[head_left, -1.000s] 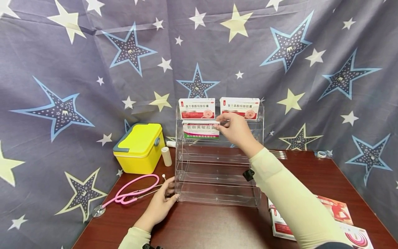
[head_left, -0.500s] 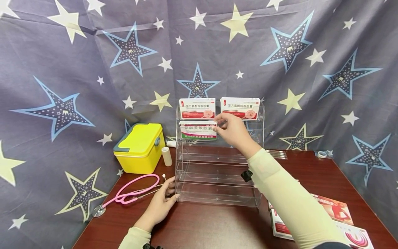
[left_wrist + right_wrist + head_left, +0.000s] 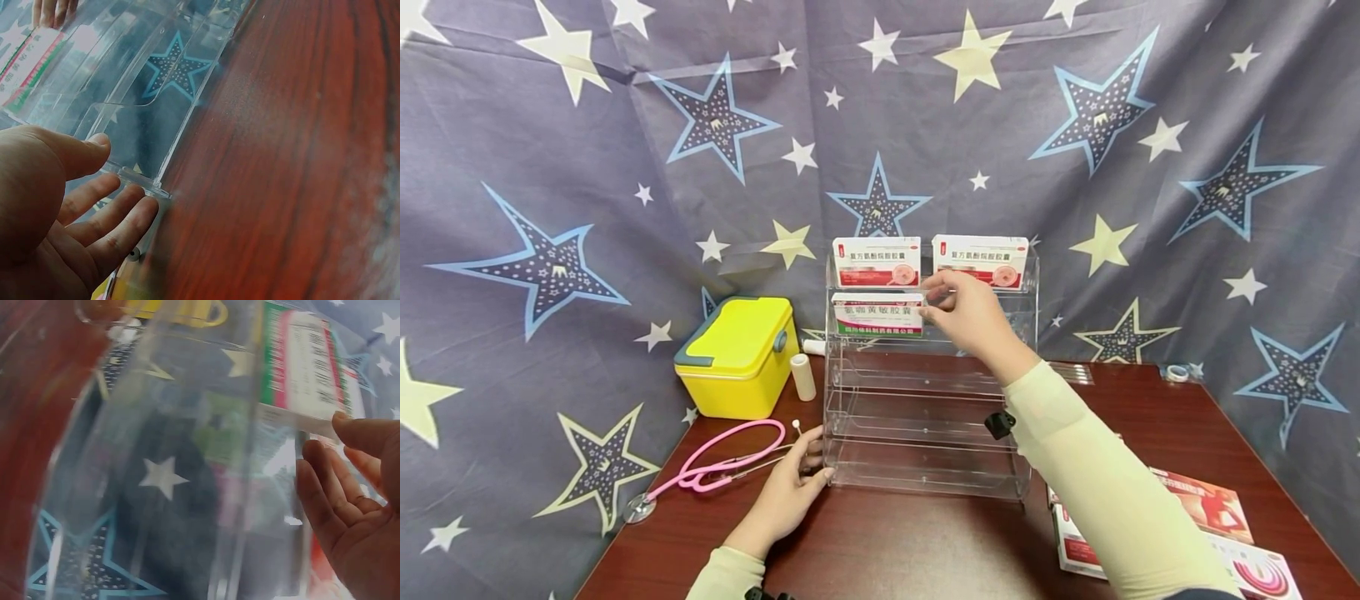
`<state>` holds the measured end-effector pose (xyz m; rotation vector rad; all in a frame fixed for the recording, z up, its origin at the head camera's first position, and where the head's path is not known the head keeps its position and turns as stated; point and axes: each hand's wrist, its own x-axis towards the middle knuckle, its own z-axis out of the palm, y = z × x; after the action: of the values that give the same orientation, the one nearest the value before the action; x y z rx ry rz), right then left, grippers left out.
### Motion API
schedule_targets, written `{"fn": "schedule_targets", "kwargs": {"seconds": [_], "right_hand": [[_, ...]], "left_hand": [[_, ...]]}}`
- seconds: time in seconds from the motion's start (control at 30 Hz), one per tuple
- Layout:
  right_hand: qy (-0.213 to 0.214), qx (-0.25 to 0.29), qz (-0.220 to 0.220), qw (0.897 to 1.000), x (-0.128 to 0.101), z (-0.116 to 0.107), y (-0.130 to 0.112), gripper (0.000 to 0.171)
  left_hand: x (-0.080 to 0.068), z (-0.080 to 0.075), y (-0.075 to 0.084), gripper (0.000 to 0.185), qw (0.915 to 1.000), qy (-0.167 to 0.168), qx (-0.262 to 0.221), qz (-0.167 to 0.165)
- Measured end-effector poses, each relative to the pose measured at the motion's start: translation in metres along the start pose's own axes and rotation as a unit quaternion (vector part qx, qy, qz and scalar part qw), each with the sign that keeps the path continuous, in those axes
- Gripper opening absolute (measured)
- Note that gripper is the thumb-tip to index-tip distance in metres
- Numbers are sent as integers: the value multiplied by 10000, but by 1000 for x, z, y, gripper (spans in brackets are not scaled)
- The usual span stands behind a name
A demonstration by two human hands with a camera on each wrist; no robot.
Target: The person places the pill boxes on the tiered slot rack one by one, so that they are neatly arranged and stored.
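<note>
A clear tiered display rack [image 3: 925, 479] stands on the table. On its second tier sits a white medicine box [image 3: 878, 315] with a green-and-magenta band, at the left end. My right hand [image 3: 964, 312] is at that box's right end; in the right wrist view the thumb [image 3: 362, 434] is at the box's corner and the loosely bent fingers stand apart from it. Two red-and-white medicine boxes, one left [image 3: 877, 262] and one right [image 3: 1009, 265], fill the top tier. My left hand [image 3: 786, 492] rests against the rack's lower left side, its fingers relaxed [image 3: 128, 234].
Left of the rack are a yellow lidded case [image 3: 730, 358], a pale cylinder [image 3: 802, 377] and a pink stethoscope [image 3: 722, 458]. More medicine boxes [image 3: 1262, 571] lie at the right front, partly behind my right sleeve. A tape roll [image 3: 1176, 372] is at the back right.
The green-banded box has slid left along the second tier, to below the top left box. My right hand followed, then drew slightly right of it. My left hand has not moved.
</note>
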<state>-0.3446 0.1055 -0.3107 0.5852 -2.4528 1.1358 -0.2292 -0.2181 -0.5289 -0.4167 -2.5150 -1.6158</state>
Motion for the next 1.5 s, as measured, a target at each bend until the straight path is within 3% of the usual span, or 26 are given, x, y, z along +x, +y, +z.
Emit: {"fn": "schedule_targets", "kwargs": {"seconds": [0.17,0.3,0.43,0.53,0.63,0.77,0.93,1.13,1.5], "right_hand": [[450,209,-313,9983,-22,-31,-3,30],[1060,283,-499,9927,-50,-62,8,25],[1603,118,-223,9867,-80,-91,39,21],[1686,-70,228,9854,-102,-106,71,21],[1403,-322,684,9872,-123,-116,107,24],[701,-559,1096,9899,-147,-121,153,32],[-199,-567,1698,9837,-171,-123,195,49],[-929,-551,1975,9743,-186,-127,218,61],[-1477,-314,2112,9657,-196,-126,237,64]], "left_hand": [[-1,0,1,67,10000,4,15,31],[-1,1,1,66,10000,6,3,53],[-1,0,0,66,10000,14,46,49],[-1,0,0,66,10000,19,83,23],[0,-1,0,66,10000,14,70,-8],[0,0,-2,66,10000,3,8,-2],[0,1,-3,66,10000,11,4,-4],[0,1,-4,67,10000,13,-48,25],[0,1,-4,66,10000,21,-13,16]]}}
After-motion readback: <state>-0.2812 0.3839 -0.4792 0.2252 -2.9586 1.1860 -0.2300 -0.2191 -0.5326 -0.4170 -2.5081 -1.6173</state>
